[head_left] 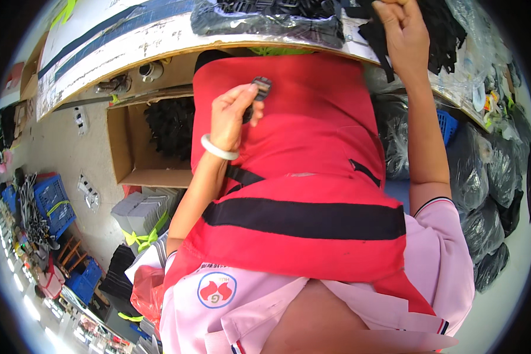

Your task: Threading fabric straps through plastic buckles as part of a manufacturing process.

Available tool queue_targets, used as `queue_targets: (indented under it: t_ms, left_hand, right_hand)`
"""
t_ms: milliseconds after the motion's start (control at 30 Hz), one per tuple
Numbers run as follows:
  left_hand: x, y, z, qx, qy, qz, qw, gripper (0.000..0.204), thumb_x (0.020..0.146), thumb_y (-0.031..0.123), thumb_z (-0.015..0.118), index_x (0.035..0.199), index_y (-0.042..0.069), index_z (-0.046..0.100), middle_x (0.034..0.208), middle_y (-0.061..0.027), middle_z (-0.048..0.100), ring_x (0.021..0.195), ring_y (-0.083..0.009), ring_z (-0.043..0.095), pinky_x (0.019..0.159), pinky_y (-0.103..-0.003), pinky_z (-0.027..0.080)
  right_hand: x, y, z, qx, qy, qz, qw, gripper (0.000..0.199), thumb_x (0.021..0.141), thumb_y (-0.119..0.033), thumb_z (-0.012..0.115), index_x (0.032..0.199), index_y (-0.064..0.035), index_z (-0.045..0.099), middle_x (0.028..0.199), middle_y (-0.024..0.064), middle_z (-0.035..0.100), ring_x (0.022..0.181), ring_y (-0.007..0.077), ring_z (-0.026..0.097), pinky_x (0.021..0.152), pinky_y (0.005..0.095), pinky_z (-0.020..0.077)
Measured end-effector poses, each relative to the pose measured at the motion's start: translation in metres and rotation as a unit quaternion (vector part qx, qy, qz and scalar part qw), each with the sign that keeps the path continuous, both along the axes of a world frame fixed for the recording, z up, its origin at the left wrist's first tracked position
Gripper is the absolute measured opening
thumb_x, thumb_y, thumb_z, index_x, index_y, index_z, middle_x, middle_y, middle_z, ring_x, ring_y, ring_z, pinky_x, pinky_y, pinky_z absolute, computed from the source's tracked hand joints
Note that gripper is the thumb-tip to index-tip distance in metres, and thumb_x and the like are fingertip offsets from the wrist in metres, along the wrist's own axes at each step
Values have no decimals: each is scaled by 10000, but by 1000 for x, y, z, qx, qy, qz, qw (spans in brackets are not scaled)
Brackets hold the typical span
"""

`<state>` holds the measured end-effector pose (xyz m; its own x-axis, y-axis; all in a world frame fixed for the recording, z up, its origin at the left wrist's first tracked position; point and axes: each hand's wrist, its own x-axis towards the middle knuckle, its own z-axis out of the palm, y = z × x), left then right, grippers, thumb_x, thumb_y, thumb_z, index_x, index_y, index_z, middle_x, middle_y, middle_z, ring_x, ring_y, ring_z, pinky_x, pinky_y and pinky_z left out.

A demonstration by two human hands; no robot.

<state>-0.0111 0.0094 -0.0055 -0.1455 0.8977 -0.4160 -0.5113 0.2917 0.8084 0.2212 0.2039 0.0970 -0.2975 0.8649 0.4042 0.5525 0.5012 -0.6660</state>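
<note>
A person in a pink shirt bends over a red padded vest (301, 177) with a black band across it, draped in the lap below a workbench (130, 35). Everything here is placed against that vest. Beyond its far edge, on the bench, lies a heap of black straps (265, 17); off its left side stands an open cardboard box (130, 159) holding more dark webbing. Over the vest's upper left part, the left hand (233, 118), a pale bangle at its wrist, pinches a small black plastic buckle (261, 86) in its fingertips, the buckle's long axis tilted up and away from the body. The right hand (402, 29) is past the vest's far right corner, closed on a hanging black strap (383, 50) above the bench. The buckle is in the left hand alone, well apart from the right.
</note>
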Motion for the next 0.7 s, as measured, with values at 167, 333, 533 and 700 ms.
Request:
queue_targets:
  t_ms: [167,333,533,700]
  left_hand:
    - [12,11,4,38,0,2,999,210,941,134,595,1022,-52,650,785,-100,682,581,-120,608,478,-215,456]
    - [13,7,5,75,68,11,995,166,934,85,593,1012,-36,676,759,-50,668,554,-53,548,442,-186,412]
    - [21,3,7,48,102,22,993,186,906,72,627,1057,-25,677,762,-30,671,554,-39,526,459,-176,405]
    - [31,0,-1,72,174,51,981,155,875,45,658,1013,-13,694,743,-41,662,561,-64,530,510,-205,417]
  right_hand:
    - [-37,-82,-40,-439,102,200,870,211,904,-225,641,960,-23,662,758,9,640,620,80,564,579,237,467]
    - [-53,-106,-52,-612,180,161,753,169,926,-179,599,911,-11,600,705,41,616,540,67,552,464,206,452]
    - [-57,-111,-62,-625,295,116,713,180,944,-172,571,934,8,559,740,82,624,538,99,572,474,224,485]
    - [-64,-118,-71,-602,376,101,697,216,954,-179,568,1030,18,523,744,79,612,545,100,569,498,225,502]
